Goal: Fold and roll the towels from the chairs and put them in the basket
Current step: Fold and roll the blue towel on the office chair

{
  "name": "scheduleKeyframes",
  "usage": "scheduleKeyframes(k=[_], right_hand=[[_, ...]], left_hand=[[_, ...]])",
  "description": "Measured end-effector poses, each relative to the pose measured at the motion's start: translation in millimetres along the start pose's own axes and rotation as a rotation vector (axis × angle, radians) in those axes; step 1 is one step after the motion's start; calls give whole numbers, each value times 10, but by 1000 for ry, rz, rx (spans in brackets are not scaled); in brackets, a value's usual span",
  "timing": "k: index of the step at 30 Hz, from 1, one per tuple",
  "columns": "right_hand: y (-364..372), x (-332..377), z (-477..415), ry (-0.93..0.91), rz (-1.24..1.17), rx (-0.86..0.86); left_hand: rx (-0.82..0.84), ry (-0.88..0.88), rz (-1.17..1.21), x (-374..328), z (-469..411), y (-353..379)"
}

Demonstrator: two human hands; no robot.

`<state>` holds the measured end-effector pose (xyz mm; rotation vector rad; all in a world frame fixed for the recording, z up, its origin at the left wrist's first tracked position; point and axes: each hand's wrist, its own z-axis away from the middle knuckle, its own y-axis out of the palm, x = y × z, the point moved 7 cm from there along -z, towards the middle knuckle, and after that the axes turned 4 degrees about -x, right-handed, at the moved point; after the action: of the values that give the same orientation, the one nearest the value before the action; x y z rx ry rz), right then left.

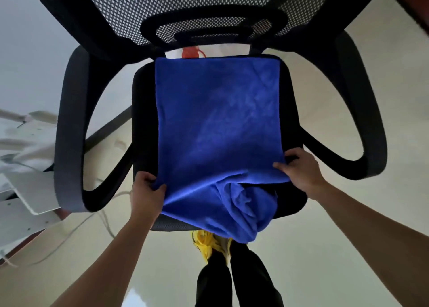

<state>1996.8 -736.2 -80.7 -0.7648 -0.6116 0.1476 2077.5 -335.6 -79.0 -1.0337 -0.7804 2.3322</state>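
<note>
Gripping the blue towel (pixel 218 125) with both hands: left hand (pixel 145 191) curled round its near left edge at the seat's front left corner, right hand (pixel 301 172) pinching its near right edge by the seat's right edge, thumb on top. Spread flat over the black chair seat (pixel 142 121) from the back edge forward, then bunched and hanging over the front edge between the hands. Just below that front edge, a yellow thing (pixel 204 246) peeking out; behind the back edge, under the mesh backrest (pixel 209 2), an orange thing (pixel 190 52), too hidden to identify.
</note>
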Motion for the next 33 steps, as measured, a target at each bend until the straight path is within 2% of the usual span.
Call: scheduleKeyframes(k=[2,4,6,7,8,10,13,15,17,21,23,26,28,30,31,33], right_hand=[[-51,42,40,-51,267,-45],[-153,345,94,-276,407,-265],[-69,795,236,-581,404,-464],[70,1001,299,-692,386,-481],[266,1150,317,-772,370,-457],[715,1331,324,-853,390,-339],[1135,1258,236,-914,560,-183],[1064,1015,94,-954,657,-189],[787,712,-65,-918,717,-244],[278,252,-209,-769,785,-270],[146,254,-171,-713,703,-298],[-54,327,86,-595,387,-403],[-150,181,345,-439,123,-418],[-100,-97,604,-174,-85,-352],[-5,-213,716,-42,-113,-287],[230,-393,874,115,-67,-166]], left_hand=[[-42,-3,-167,-45,28,-23],[-114,69,-279,-219,51,-66],[-210,354,-328,-520,59,-37],[-231,522,-382,-676,64,22],[-222,662,-462,-790,39,143],[-139,796,-635,-849,-40,427],[-80,823,-801,-716,-122,630],[-85,842,-836,-642,-163,649],[-58,831,-829,-605,-199,663],[-4,770,-837,-642,-157,678],[-1,734,-778,-697,-134,607],[-215,632,-455,-699,-29,234],[-332,342,-148,-430,78,-89],[-339,-49,73,37,261,-215],[-307,-197,132,236,381,-198],[-118,-416,255,505,648,5]])
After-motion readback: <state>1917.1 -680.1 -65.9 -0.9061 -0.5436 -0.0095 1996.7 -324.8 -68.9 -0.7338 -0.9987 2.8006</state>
